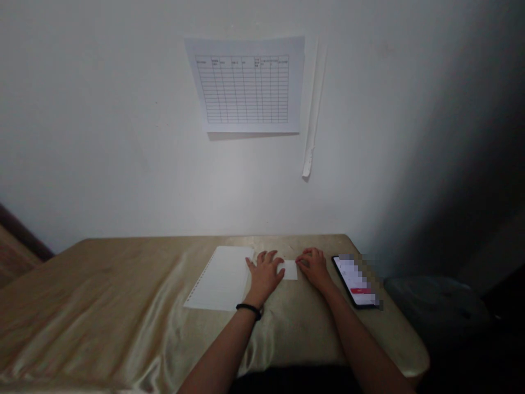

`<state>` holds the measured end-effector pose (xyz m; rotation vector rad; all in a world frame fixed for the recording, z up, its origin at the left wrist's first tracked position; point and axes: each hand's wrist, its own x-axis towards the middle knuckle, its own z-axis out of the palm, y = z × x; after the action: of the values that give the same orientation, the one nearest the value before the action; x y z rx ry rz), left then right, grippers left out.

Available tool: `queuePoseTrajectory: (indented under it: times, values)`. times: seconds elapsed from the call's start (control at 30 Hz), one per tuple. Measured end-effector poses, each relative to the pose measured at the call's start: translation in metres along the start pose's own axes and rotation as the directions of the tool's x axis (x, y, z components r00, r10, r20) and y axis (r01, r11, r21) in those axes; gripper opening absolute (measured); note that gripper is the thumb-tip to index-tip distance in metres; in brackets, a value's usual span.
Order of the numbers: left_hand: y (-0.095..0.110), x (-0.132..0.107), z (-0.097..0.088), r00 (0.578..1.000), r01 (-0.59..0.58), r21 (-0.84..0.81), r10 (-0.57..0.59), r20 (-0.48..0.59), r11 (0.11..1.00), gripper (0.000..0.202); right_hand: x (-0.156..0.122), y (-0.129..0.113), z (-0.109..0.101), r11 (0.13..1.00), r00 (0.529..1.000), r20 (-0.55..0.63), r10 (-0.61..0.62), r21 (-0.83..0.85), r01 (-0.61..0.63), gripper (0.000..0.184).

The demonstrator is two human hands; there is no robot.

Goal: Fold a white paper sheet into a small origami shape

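My left hand (264,273) lies flat with fingers spread, covering the left edge of a small white piece of paper (290,270) on the gold satin tablecloth. My right hand (312,266) rests at that paper's right edge, fingers curled down onto it. A larger white sheet with punched holes along its left side (221,278) lies just left of my left hand. A black band circles my left wrist.
A phone with a lit screen (356,282) lies right of my right hand near the table's right edge (410,339). A printed grid sheet (246,85) and a white strip (314,109) hang on the wall behind. Dark space lies beyond the table's right side.
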<state>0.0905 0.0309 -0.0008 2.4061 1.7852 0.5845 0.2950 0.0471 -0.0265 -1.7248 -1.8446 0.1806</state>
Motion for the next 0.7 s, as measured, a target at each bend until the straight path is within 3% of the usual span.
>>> queuePoseTrajectory:
  times: [0.3,0.7]
  values:
    - [0.004,-0.001,-0.006,0.998,-0.05,0.005,0.05,0.03,0.999,0.027,0.004,-0.006,0.001,0.999,0.999,0.026,0.026,-0.036,-0.025,0.014]
    - [0.001,-0.001,-0.002,0.999,-0.05,-0.033,0.05,-0.018,0.998,0.024,-0.004,0.003,-0.009,0.998,0.993,0.11,-0.049,0.031,0.046,0.011]
